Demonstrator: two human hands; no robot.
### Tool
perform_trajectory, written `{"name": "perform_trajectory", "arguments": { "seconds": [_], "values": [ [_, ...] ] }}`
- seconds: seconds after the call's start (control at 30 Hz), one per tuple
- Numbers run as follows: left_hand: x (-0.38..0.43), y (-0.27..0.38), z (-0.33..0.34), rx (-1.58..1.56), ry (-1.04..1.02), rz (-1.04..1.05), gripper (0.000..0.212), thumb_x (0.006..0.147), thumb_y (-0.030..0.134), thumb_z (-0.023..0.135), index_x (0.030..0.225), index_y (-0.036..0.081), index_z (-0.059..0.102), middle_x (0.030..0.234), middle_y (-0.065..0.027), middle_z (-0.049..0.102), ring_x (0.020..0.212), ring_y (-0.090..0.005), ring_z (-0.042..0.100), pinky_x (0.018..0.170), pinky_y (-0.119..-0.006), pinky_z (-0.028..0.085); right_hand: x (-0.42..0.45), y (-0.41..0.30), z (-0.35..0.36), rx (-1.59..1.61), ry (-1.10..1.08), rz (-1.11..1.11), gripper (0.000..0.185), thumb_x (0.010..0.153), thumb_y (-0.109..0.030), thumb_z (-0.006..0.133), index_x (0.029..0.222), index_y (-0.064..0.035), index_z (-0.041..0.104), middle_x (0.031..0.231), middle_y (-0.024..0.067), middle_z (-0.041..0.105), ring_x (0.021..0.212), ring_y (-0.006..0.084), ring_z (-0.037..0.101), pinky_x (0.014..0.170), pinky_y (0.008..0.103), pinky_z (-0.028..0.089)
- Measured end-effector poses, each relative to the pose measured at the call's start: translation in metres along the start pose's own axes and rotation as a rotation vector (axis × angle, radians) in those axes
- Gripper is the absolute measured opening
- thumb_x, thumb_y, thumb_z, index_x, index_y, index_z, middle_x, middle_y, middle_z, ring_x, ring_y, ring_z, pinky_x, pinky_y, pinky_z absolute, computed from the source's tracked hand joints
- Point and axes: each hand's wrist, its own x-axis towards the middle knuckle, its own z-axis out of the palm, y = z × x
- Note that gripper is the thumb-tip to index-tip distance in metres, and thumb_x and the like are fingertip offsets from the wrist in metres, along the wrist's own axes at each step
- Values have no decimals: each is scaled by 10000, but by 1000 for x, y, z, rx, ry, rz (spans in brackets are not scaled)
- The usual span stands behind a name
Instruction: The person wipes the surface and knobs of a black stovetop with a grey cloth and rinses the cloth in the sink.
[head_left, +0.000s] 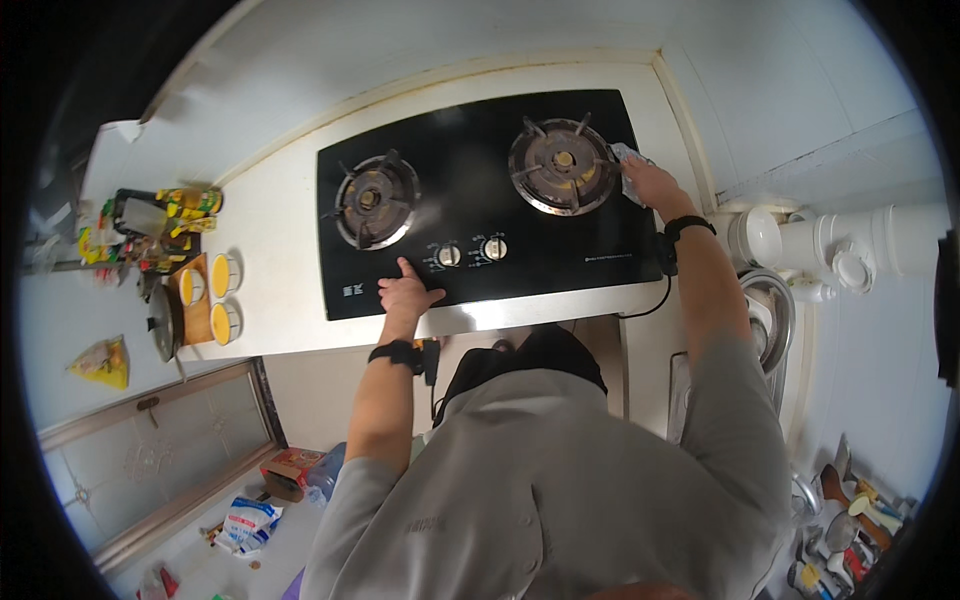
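Observation:
A black glass gas cooktop (465, 187) with two burners lies in the white counter before me. My right hand (651, 184) presses a grey-white cloth (628, 174) on the glass at the right side of the right burner (564, 166). My left hand (407, 291) rests on the cooktop's front left part with fingers apart and nothing in it. It is below the left burner (375, 199) and left of two silver control knobs, the left knob (450, 256) and the right knob (496, 248). Both wrists wear black bands with small devices.
Yellow-lidded bowls (225, 275), a wooden board (196, 307), a pan lid (161, 322) and seasoning packets (187, 206) are at the left. White bowls (757, 236) and a metal basin (784, 322) stand at the right. A black cable (660, 304) hangs from the right wrist device.

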Motion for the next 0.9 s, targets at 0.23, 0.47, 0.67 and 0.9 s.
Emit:
{"name": "perform_trajectory", "arguments": {
  "seconds": [0.23,0.47,0.67,0.9],
  "values": [
    [-4,-10,11,12,100,100,1198,693,664,749,1569,127,133,1267,-374,488,1049,-445,630,893,-438,530,-1,4,10,-62,108,-30,445,936,-129,525,1377,-105,472,1470,117,446,1317,309,464,1043,394,445],
    [3,-26,50,24,387,186,1073,698,570,775,1538,131,274,1312,-423,434,1079,-496,595,858,-462,535,38,-4,-31,-50,58,48,501,1007,-228,485,1483,-113,379,1530,140,375,1370,317,406,1135,362,356],
    [-5,-20,33,-75,256,121,1071,699,505,789,1548,135,251,1350,-458,395,1235,-546,477,987,-473,466,100,18,-41,-73,51,-8,505,1036,-300,437,1501,-123,353,1557,130,332,1392,299,383,1146,340,332],
    [-3,-14,27,-124,246,87,1111,641,448,825,1544,136,259,1378,-448,371,1272,-552,438,1027,-470,445,149,46,-55,-21,83,-79,491,1029,-315,427,1462,-84,400,1529,143,374,1377,326,393,1136,380,338]
  ]
}}
